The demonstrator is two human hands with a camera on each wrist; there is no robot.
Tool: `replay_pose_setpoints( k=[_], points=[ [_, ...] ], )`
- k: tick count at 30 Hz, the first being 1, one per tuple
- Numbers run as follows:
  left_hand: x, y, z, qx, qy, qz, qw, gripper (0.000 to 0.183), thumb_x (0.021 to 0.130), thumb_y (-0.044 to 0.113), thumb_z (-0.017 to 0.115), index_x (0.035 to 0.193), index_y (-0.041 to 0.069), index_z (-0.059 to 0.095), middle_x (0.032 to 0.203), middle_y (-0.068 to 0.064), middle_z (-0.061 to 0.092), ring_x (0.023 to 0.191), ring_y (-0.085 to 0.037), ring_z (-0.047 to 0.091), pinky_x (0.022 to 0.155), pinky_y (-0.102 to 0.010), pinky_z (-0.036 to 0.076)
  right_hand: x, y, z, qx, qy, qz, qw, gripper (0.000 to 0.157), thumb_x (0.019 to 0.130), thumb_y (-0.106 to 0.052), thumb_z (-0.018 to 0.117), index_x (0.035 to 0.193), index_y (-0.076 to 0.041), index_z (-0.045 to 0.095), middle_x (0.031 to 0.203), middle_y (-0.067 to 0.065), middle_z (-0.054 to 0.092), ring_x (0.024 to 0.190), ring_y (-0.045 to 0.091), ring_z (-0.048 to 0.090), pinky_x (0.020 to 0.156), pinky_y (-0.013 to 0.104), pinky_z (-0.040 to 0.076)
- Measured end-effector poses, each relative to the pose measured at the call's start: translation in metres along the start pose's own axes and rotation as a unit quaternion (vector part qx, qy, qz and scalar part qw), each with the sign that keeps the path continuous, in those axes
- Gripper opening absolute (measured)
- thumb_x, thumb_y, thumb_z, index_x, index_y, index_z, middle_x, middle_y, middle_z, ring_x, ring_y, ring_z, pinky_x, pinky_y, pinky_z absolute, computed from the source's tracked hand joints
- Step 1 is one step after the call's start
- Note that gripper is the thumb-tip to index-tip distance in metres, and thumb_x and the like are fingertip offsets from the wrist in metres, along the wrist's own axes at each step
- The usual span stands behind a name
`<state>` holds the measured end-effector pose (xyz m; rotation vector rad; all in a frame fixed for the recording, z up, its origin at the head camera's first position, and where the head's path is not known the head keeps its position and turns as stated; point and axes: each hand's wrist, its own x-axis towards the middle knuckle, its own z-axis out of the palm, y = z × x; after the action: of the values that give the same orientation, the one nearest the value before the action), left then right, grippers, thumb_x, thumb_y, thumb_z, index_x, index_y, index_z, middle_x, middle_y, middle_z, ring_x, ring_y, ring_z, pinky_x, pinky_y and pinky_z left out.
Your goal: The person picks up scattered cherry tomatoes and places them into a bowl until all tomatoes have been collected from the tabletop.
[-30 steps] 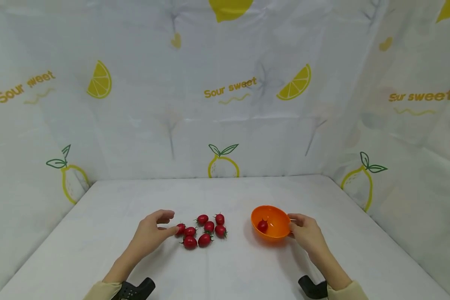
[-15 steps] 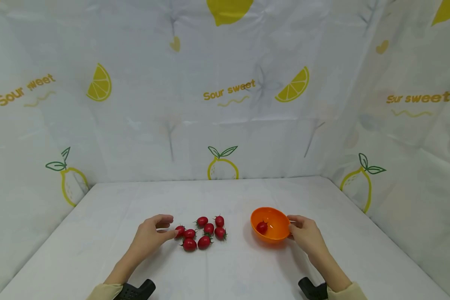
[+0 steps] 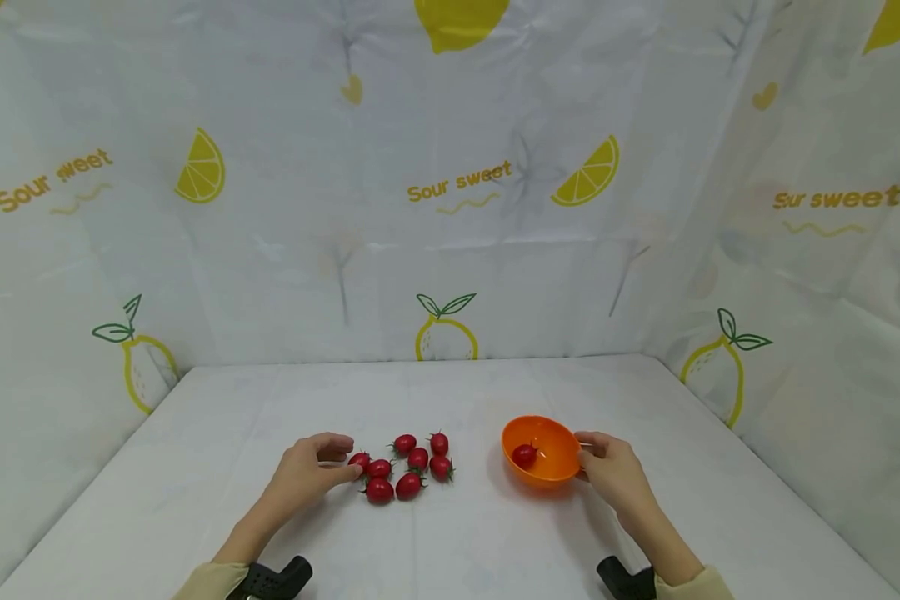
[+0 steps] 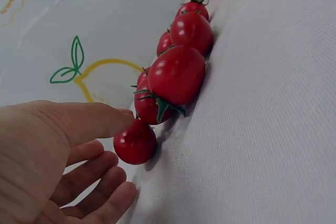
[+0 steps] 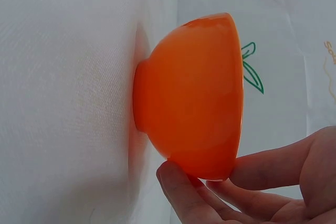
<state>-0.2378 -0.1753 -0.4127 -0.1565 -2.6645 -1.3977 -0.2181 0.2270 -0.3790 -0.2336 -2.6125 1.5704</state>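
Several red cherry tomatoes with green stems lie grouped on the white tabletop. My left hand is at the group's left end, beside the outermost tomato. Its thumb tip overlaps the top of that tomato in the left wrist view, while the other fingers are loosely bent, with a gap between them and the fruit. My right hand holds an orange bowl by its right side, thumb at the rim and fingers against the outer wall underneath. Inside the bowl is a single cherry tomato.
White cloth covers the table. Behind and on both sides rises a white curtain printed with lemons and "Sour sweet". The bowl stands to the right of the loose tomatoes, with a strip of tabletop between.
My left hand has shifted slightly right, closer to the outermost tomato. The right hand and the bowl hold their place. The head view has tilted up a little.
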Motion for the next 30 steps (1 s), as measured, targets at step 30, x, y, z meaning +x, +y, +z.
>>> replay_pose_setpoints(
  k=[30],
  points=[
    [0.006,0.0007,0.0101,0.001,-0.02,0.025,0.9995,0.035,0.075,0.006,0.084,0.107,0.002,0.07,0.096,0.0,0.069,0.087,-0.019,0.067,0.079,-0.037,0.056,-0.0018,-0.003,0.0005,0.0,0.002,0.005,1.0,0.037,0.096,0.0,0.046,0.13,0.014,0.05,0.116,0.03,0.06,0.095,0.033,0.065,0.081,0.041,0.055]
  ],
)
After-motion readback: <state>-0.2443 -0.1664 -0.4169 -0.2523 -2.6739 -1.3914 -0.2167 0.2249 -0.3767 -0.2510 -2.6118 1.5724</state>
